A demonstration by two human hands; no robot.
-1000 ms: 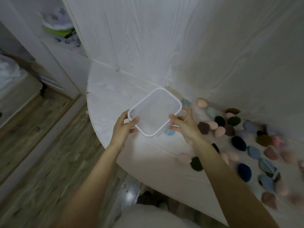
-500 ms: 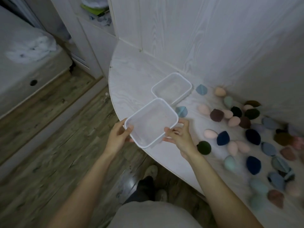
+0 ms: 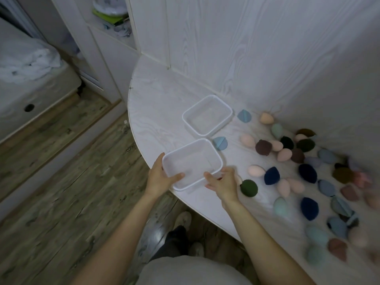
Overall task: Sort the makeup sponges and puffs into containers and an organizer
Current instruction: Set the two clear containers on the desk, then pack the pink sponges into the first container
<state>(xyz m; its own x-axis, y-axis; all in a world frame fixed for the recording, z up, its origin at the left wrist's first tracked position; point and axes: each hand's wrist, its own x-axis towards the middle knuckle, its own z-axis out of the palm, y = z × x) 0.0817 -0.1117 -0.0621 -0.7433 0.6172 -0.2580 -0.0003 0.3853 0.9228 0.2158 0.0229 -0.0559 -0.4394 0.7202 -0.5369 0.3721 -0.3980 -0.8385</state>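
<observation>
A clear, square plastic container with a white rim [image 3: 192, 163] sits at the near edge of the white wood-grain table [image 3: 156, 112], between the two hands. The left hand [image 3: 159, 177] grasps its left side, thumb hooked over the rim and lying inside. The right hand [image 3: 223, 182] touches the near right corner with fingers spread and only loosely bent; whether it truly grips, I cannot tell. Just beyond the hands lies a second clear square container [image 3: 207, 114], corner nearly touching the first. A light blue drop-shaped puff [image 3: 220, 143] rests just past the right hand's fingertips. A dark green round puff [image 3: 249, 188] lies just right of the right wrist, and further right spread many pink, navy, brown and teal sponges and puffs [image 3: 308, 173].
</observation>
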